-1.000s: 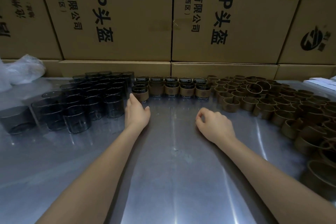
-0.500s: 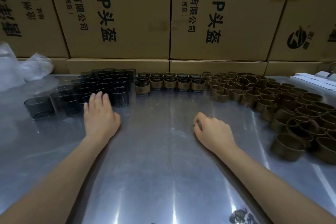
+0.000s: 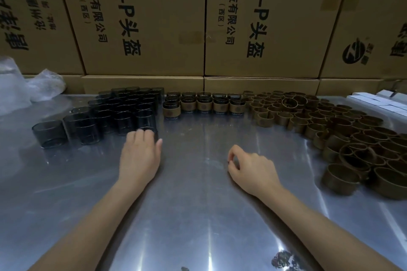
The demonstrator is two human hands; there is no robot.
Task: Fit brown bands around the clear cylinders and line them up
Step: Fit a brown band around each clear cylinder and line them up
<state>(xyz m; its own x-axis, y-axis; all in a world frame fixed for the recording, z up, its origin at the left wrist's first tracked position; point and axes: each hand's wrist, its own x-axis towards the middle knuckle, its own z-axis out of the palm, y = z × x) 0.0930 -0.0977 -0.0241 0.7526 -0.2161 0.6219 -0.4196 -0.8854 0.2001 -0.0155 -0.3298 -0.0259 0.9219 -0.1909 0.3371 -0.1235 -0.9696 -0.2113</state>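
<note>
Several dark-tinted clear cylinders (image 3: 114,114) stand packed together at the back left of the metal table (image 3: 198,209). My left hand (image 3: 139,156) reaches the nearest clear cylinder (image 3: 145,120); the fingers curl over its near rim and the thumb lies at its right side. A short double row of cylinders with brown bands fitted (image 3: 204,104) stands at the back centre. Loose brown bands (image 3: 330,125) are heaped along the right. Between the groups my right hand (image 3: 253,167) rests on the table, loosely curled, with nothing in it.
Large printed cardboard boxes (image 3: 154,17) form a wall right behind the table. A crumpled clear plastic bag (image 3: 19,86) lies at the far left. Small white boxes (image 3: 378,103) sit at the far right edge.
My left hand has moved right, from in front of the clear cylinders onto the nearest one, and its fingers have curled. The right hand has stayed put. The view has shifted slightly.
</note>
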